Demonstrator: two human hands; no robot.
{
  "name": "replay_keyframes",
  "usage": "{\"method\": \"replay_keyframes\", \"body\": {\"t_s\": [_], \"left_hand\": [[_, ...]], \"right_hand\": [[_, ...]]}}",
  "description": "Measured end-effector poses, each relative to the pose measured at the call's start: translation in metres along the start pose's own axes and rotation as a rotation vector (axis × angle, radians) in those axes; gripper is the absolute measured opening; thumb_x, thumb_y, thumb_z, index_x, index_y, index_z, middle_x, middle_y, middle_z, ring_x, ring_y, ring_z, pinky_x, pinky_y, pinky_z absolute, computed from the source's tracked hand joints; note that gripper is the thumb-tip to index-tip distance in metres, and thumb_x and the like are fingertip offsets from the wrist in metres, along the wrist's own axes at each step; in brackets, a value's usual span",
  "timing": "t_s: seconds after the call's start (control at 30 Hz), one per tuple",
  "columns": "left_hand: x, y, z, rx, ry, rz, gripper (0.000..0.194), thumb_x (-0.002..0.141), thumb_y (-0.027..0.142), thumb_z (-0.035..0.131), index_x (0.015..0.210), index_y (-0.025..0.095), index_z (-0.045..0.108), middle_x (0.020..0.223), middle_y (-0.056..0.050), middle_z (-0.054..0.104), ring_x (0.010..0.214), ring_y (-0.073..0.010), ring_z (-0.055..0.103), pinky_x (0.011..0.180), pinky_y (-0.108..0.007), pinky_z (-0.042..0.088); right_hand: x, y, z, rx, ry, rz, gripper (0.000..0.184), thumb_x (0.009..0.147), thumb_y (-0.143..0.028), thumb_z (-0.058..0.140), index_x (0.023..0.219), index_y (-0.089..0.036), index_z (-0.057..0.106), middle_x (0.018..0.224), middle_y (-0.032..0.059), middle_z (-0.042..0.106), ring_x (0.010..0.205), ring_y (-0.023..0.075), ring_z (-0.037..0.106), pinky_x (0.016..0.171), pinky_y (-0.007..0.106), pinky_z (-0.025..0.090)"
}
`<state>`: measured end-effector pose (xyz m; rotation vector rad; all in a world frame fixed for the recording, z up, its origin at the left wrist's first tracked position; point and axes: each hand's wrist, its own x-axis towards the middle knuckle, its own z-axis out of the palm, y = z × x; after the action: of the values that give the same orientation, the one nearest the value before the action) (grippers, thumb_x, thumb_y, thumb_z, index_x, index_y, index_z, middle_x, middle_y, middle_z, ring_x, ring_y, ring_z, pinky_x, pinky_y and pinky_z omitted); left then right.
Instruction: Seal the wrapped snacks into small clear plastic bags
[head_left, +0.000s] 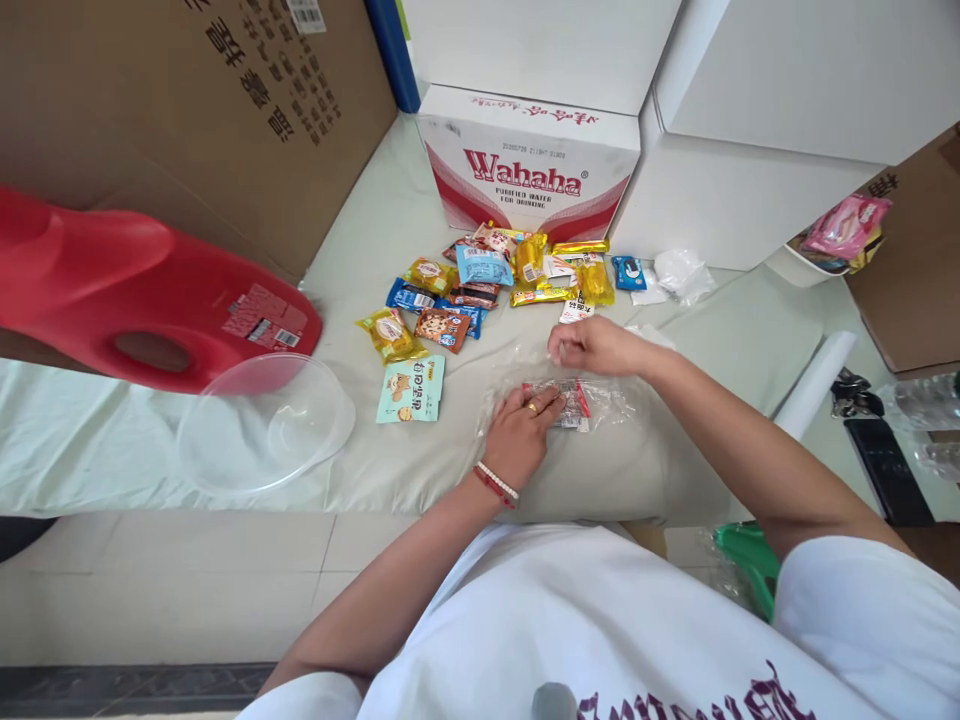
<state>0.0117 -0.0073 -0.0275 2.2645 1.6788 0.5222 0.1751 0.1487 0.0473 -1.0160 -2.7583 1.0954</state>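
Observation:
My left hand (pixel 525 420) lies over a small red-and-white snack packet (pixel 576 398), its fingers stretched out flat on top. Around and under that packet spreads a crinkled clear plastic bag (pixel 619 398). Just above, my right hand (pixel 589 347) has its fingers curled into a pinch at the upper edge of the film. Beyond both hands lies a loose pile of wrapped snacks: a light blue packet (pixel 484 266), a brown cookie packet (pixel 443 328), and several yellow ones such as a yellow packet (pixel 392 334). A mint-green nut packet (pixel 410 389) rests to the left.
A clear round plastic bowl (pixel 225 425) stands at the left beside a large red jug (pixel 150 290). A Wahaha carton (pixel 525 170) backs the pile. Rightward are crumpled white plastic (pixel 684 276), a paper roll (pixel 814 385), a black phone (pixel 889 470) and a white container (pixel 814 262) of snacks.

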Motion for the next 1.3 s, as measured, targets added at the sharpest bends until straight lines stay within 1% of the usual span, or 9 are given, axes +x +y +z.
{"method": "replay_keyframes", "body": {"t_s": [0.2,0.43,0.53,0.63,0.83,0.9,1.07,1.17,1.3], "left_hand": [[-0.007,-0.026,0.001,-0.369,0.080,0.095,0.044,0.088,0.003,0.044,0.109,0.025,0.076,0.113,-0.007,0.076,0.111,-0.0210,0.065,0.098,-0.040,0.054],[-0.007,-0.061,-0.016,-0.466,0.554,-0.522,0.037,0.102,0.028,0.035,0.119,0.022,0.067,0.116,-0.008,0.072,0.110,-0.0201,0.066,0.096,-0.037,0.054],[0.014,-0.051,-0.027,-0.408,0.387,-0.403,0.038,0.102,0.042,0.043,0.126,0.024,0.066,0.132,-0.009,0.066,0.132,-0.0235,0.054,0.114,-0.045,0.042],[0.020,-0.039,-0.037,-0.375,0.159,-0.175,0.024,0.094,0.043,0.061,0.101,0.027,0.076,0.116,-0.006,0.073,0.135,-0.0263,0.051,0.122,-0.052,0.028],[-0.032,-0.050,-0.052,-0.282,0.016,0.143,0.020,0.093,0.033,0.058,0.081,0.026,0.072,0.091,-0.004,0.074,0.117,-0.0251,0.061,0.120,-0.054,0.030],[-0.047,-0.055,-0.046,-0.288,0.000,0.097,0.023,0.095,0.033,0.053,0.080,0.024,0.068,0.086,-0.005,0.071,0.106,-0.0244,0.065,0.112,-0.052,0.040],[-0.043,-0.046,-0.020,-0.238,0.287,-0.438,0.035,0.088,0.045,0.064,0.110,0.017,0.063,0.115,-0.015,0.062,0.103,-0.0277,0.062,0.092,-0.046,0.053],[-0.036,-0.039,-0.023,-0.160,0.192,-0.436,0.032,0.075,0.034,0.076,0.102,0.019,0.069,0.124,-0.016,0.060,0.121,-0.0357,0.053,0.104,-0.054,0.045],[-0.035,-0.028,-0.043,-0.411,0.171,-0.471,0.009,0.083,0.028,0.066,0.080,0.020,0.067,0.096,-0.007,0.064,0.094,-0.0227,0.060,0.080,-0.036,0.053]], "right_hand": [[-0.050,-0.010,0.062,-0.155,-0.033,-0.261,0.021,0.099,-0.018,0.043,0.095,-0.018,0.063,0.090,0.0082,0.066,0.084,0.0205,0.055,0.080,0.030,0.042],[-0.057,-0.006,0.086,-0.266,0.027,-0.234,0.035,0.096,-0.005,0.040,0.117,-0.019,0.064,0.092,0.0086,0.065,0.090,0.0239,0.053,0.096,0.037,0.042],[-0.055,-0.012,0.084,-0.272,0.000,-0.231,0.040,0.093,-0.002,0.042,0.124,-0.019,0.062,0.094,0.0090,0.067,0.092,0.0247,0.054,0.098,0.039,0.043],[-0.053,-0.013,0.085,-0.257,-0.007,-0.221,0.039,0.093,-0.002,0.042,0.121,-0.019,0.063,0.096,0.0091,0.067,0.094,0.0243,0.054,0.101,0.040,0.042],[-0.055,-0.009,0.093,-0.144,0.079,-0.155,0.036,0.092,-0.003,0.042,0.119,-0.017,0.061,0.094,0.0079,0.065,0.091,0.0237,0.053,0.107,0.043,0.040],[-0.055,-0.009,0.095,-0.144,0.083,-0.192,0.042,0.092,-0.002,0.040,0.124,-0.019,0.061,0.097,0.0075,0.066,0.092,0.0235,0.052,0.111,0.045,0.035],[-0.056,-0.010,0.098,-0.185,0.100,-0.222,0.045,0.095,-0.002,0.038,0.125,-0.020,0.065,0.092,0.0079,0.063,0.089,0.0237,0.049,0.106,0.043,0.038],[-0.056,-0.009,0.101,-0.182,0.129,-0.230,0.044,0.095,-0.002,0.038,0.123,-0.019,0.067,0.090,0.0081,0.061,0.088,0.0235,0.048,0.103,0.042,0.039],[-0.054,-0.005,0.106,-0.155,0.165,-0.244,0.043,0.095,-0.002,0.040,0.122,-0.019,0.069,0.087,0.0071,0.059,0.083,0.0222,0.046,0.100,0.041,0.041]]}}
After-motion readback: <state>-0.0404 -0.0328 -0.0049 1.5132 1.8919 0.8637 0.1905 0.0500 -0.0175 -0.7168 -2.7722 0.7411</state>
